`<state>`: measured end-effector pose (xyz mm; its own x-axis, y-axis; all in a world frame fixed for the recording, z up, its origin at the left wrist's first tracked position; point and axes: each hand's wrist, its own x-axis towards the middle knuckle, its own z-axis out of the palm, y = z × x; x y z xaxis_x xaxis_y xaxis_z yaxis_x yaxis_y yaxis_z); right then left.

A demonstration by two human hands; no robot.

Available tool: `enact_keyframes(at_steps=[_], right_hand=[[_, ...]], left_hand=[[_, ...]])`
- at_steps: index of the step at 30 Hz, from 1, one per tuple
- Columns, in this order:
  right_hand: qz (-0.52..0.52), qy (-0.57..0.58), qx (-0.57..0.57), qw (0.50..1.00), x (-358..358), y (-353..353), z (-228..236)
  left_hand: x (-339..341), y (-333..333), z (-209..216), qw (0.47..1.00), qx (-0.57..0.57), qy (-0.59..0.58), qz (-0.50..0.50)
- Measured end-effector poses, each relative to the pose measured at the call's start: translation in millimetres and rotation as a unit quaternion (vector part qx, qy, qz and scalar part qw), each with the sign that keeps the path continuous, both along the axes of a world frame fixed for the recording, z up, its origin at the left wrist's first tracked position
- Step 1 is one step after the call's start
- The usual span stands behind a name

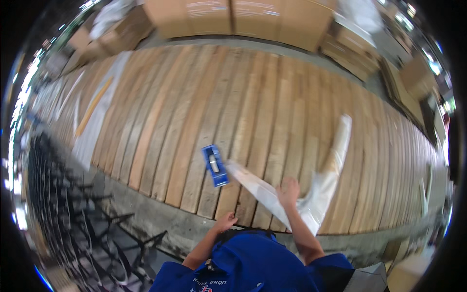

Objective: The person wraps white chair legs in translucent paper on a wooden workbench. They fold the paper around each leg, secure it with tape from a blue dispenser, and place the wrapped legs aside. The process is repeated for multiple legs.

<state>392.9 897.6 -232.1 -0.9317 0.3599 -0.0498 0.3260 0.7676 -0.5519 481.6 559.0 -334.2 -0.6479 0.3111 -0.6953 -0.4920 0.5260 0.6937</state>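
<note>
A long V-shaped piece wrapped in white plastic [335,160] lies across the wooden slats, its corner towards me and its two arms pointing away. My right hand [288,192] is at the inner edge of its left arm, fingers curled on it, somewhat blurred. Close to my body at the near edge of the slats, my left hand [225,222] is closed like a fist; whatever it may hold is hidden. Just past the tip of the left arm rests a blue oblong tool [215,166] with a pale metallic middle, its exact kind unclear.
The wooden slat platform [189,121] spans the view. Large cardboard boxes [209,19] line its far side. White strips and an orange-brown strip [95,106] lie at the left. Black metal frames [87,219] crowd the near left. Thin white pieces [426,190] stand at the far right.
</note>
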Motion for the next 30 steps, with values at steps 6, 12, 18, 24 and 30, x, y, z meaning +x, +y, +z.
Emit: enact_keyframes(at_steps=[6, 12, 18, 24, 30], right_hand=[[0.1, -0.002, -0.115, 0.988, -46.6, -223.2, 17.4], [0.014, -0.135, 0.011, 0.991, -147.7, -328.8, 26.1], [-0.021, -0.122, 0.143, 0.982, -132.1, -354.6, -0.4], [-0.039, -0.107, 0.195, 0.974, -84.7, -452.5, -32.5], [0.082, -0.134, 0.099, 0.983, -82.4, -593.6, 30.5]], left_hand=[[113.7, -166.4, -6.7, 0.962, -0.054, -0.031, 0.265], [192.5, -323.8, -26.0, 0.902, -0.121, -0.065, 0.408], [262.0, -468.4, -25.6, 0.808, -0.098, -0.057, 0.578], [151.1, -597.4, 290.6, 0.743, 0.16, 0.29, 0.581], [76.4, -633.4, 597.5, 0.607, 0.53, 0.408, 0.43]])
